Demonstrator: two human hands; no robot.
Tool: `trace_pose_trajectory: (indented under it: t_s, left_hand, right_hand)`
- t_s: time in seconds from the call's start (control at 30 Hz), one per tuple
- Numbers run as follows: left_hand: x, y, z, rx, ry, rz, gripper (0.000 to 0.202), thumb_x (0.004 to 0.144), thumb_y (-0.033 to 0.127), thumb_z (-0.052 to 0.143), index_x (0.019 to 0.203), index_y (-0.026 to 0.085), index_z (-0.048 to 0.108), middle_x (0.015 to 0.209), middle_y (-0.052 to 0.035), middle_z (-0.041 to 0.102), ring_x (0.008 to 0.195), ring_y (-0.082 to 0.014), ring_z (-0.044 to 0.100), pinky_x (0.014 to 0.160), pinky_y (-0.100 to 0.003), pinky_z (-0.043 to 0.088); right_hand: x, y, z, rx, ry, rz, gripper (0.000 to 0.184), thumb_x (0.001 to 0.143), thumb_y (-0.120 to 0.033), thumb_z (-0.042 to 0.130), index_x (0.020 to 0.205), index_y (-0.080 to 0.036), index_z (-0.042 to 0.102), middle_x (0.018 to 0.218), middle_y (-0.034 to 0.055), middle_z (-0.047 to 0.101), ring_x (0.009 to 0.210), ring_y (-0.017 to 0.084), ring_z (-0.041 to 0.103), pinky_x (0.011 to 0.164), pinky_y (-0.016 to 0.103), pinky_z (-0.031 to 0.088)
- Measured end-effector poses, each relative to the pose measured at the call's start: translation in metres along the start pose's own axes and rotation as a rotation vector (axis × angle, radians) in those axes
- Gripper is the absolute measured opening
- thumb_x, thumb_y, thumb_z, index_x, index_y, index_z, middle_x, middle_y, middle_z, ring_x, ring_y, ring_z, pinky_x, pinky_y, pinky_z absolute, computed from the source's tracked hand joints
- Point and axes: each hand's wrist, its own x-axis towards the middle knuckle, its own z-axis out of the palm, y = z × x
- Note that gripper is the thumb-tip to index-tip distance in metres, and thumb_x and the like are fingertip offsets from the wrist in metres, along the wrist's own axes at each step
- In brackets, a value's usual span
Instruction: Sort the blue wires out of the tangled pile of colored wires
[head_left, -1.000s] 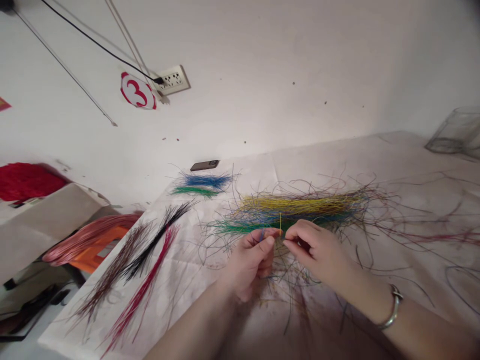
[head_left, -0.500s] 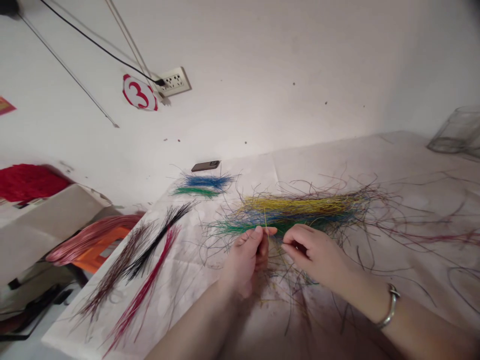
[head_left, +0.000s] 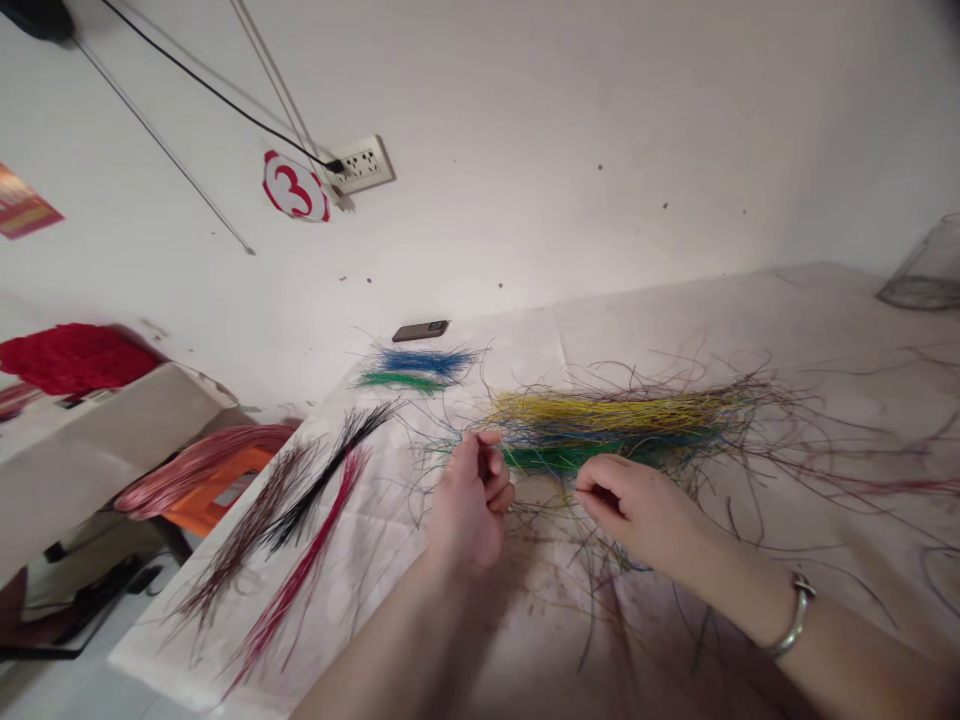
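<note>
A tangled heap of thin yellow, blue and green wires (head_left: pixel 622 425) lies across the middle of a table covered in white paper (head_left: pixel 750 310). My left hand (head_left: pixel 469 505) hovers at the heap's left end with its fingers curled in; what it pinches is too thin to make out. My right hand (head_left: pixel 637 505), with a silver bangle (head_left: pixel 791 620) on the wrist, rests at the heap's near edge, thumb and forefinger pinched on fine strands. The two hands are a short gap apart.
Sorted bundles lie to the left: blue and green wires (head_left: pixel 416 368), black wires (head_left: pixel 330 470), red wires (head_left: pixel 300 570) and brown wires (head_left: pixel 240 535). A dark phone (head_left: pixel 420 330) lies by the wall. A clear container (head_left: pixel 926 268) stands far right. An orange stool (head_left: pixel 210 490) carries pink wire.
My left hand has moved left, away from my right hand, and the upright yellow strand between them is no longer visible. The view has shifted slightly.
</note>
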Motion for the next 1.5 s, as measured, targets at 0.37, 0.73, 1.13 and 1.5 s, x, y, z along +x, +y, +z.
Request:
trace_pose_trajectory:
  t_s: [0.37, 0.73, 1.13, 1.5]
  left_hand:
    - [0.005, 0.013, -0.003, -0.074, 0.03, 0.111, 0.024, 0.088, 0.033, 0.05, 0.069, 0.017, 0.045, 0.061, 0.0039, 0.043, 0.042, -0.0047, 0.03, 0.039, -0.018, 0.022]
    - [-0.01, -0.005, 0.007, 0.069, -0.185, -0.109, 0.012, 0.085, 0.027, 0.056, 0.09, 0.015, 0.057, 0.065, 0.0028, 0.05, 0.044, -0.0042, 0.034, 0.04, -0.017, 0.027]
    - [-0.024, -0.013, 0.011, 0.2, -0.384, -0.282, 0.023, 0.081, 0.033, 0.064, 0.089, 0.012, 0.065, 0.051, 0.0076, 0.029, 0.044, -0.0035, 0.017, 0.041, -0.019, 0.012]
    - [-0.008, -0.007, 0.005, 0.05, -0.183, -0.106, 0.023, 0.084, 0.04, 0.057, 0.08, 0.017, 0.055, 0.06, 0.006, 0.039, 0.041, -0.0029, 0.02, 0.039, -0.017, 0.013]
  right_hand:
    - [0.002, 0.008, 0.004, -0.014, -0.048, 0.084, 0.012, 0.081, -0.015, 0.048, 0.071, -0.02, 0.052, 0.068, -0.0014, 0.056, 0.062, 0.013, 0.049, 0.058, 0.026, 0.034]
    - [0.001, 0.007, -0.004, 0.092, 0.268, 0.064, 0.009, 0.086, -0.02, 0.047, 0.078, -0.021, 0.052, 0.072, -0.0007, 0.055, 0.065, 0.014, 0.051, 0.061, 0.026, 0.039]
    - [-0.006, -0.012, -0.001, 0.07, 0.081, -0.13, 0.01, 0.086, -0.014, 0.05, 0.078, -0.021, 0.052, 0.08, 0.0002, 0.057, 0.069, 0.012, 0.054, 0.062, 0.025, 0.039]
    - [-0.002, -0.011, -0.001, 0.013, 0.018, -0.07, 0.014, 0.082, -0.011, 0.05, 0.073, -0.02, 0.053, 0.071, -0.0013, 0.056, 0.063, 0.012, 0.05, 0.058, 0.024, 0.036]
